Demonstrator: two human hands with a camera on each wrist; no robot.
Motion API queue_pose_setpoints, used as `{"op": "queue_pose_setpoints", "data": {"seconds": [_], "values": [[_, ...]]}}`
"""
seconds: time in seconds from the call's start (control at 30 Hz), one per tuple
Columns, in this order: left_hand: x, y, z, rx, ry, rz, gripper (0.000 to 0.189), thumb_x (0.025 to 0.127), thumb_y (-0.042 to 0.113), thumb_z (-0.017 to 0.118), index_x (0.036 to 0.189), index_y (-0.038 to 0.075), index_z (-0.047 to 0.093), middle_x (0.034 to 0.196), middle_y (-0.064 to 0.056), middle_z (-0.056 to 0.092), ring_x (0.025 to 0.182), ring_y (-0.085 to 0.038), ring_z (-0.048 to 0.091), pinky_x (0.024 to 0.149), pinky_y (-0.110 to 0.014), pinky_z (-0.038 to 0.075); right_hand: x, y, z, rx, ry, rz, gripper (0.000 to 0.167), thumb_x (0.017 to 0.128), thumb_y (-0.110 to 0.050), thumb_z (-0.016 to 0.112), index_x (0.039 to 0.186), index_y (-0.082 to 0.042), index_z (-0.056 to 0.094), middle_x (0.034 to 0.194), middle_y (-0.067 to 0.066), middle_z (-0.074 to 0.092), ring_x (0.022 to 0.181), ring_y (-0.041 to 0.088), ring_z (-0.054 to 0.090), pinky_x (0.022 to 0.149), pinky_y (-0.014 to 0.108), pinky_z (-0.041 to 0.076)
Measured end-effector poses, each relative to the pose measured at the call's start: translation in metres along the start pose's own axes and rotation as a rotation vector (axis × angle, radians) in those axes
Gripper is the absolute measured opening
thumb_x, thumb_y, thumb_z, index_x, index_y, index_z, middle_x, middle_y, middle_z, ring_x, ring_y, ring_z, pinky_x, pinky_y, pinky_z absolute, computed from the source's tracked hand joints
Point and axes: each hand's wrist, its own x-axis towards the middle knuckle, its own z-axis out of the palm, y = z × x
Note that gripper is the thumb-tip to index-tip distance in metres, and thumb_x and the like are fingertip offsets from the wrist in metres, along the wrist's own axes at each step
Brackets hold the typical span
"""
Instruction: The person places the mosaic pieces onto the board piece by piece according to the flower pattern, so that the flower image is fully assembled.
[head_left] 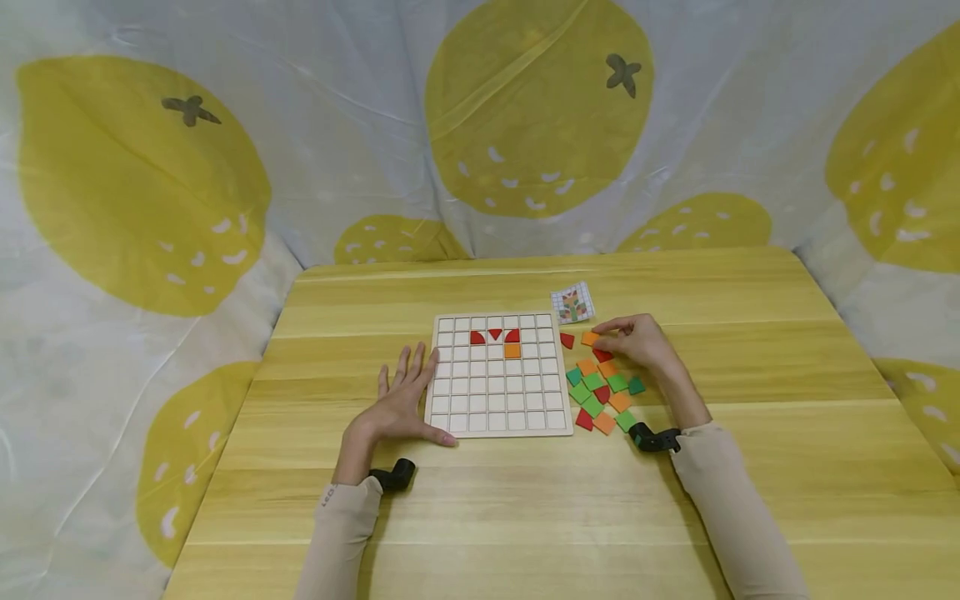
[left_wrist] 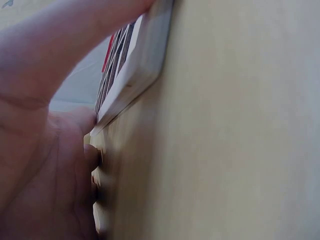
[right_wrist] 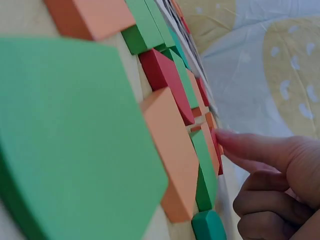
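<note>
A square wooden grid board (head_left: 457, 432) lies flat on the table, holding three red pieces in one row and an orange square (head_left: 512, 351) below the right one. My left hand (head_left: 399, 408) is spread at its left side, thumb along the front edge and fingertips at the left edge; the left wrist view shows the board's corner (left_wrist: 145, 60) between thumb and fingers. Right of the board, my right hand (head_left: 639, 343) pinches an orange tile (head_left: 589, 338) between thumb and index finger. A red piece (head_left: 602, 356) lies just under that hand, partly hidden.
Several loose green, orange, red and teal tiles, among them a light green tile (head_left: 592, 406), lie scattered right of the board. A small pattern card (head_left: 572, 303) sits behind the board's back right corner. A lemon-print cloth (head_left: 360, 150) hangs behind the wooden table (head_left: 495, 508).
</note>
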Motion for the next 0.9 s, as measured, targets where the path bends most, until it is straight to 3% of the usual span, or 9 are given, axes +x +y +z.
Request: {"op": "queue_pose_setpoints", "data": {"seconds": [0.3,0.6,0.9], "values": [[-0.002,-0.002,0.002,-0.001,0.002,-0.006,0.15,0.064,0.059,0.094,0.167,0.014,-0.005,0.173,-0.013,-0.022,0.158,-0.039,-0.026,0.12,-0.07,-0.02,0.003,-0.003,0.002,-0.011,-0.003,-0.015,0.032,0.097,-0.013,0.073,0.126,0.002,0.072,0.054,-0.008,0.036,0.049,0.007,0.031,0.05,0.022,0.029],[-0.001,-0.002,0.002,-0.003,0.0,-0.005,0.15,0.064,0.058,0.094,0.167,0.015,-0.005,0.173,-0.013,-0.021,0.158,-0.038,-0.026,0.121,-0.069,-0.02,0.0,0.003,-0.009,-0.018,0.001,0.007,0.039,0.095,-0.015,0.076,0.129,0.003,0.07,0.055,-0.009,0.034,0.053,0.009,0.03,0.052,0.024,0.028],[-0.002,-0.001,-0.001,-0.011,-0.005,-0.001,0.15,0.065,0.057,0.095,0.167,0.014,-0.005,0.173,-0.013,-0.022,0.158,-0.039,-0.027,0.12,-0.069,-0.021,0.002,0.005,-0.004,-0.042,0.015,-0.022,0.039,0.092,-0.016,0.08,0.126,0.001,0.073,0.057,-0.007,0.035,0.054,0.01,0.032,0.053,0.024,0.03]]}}
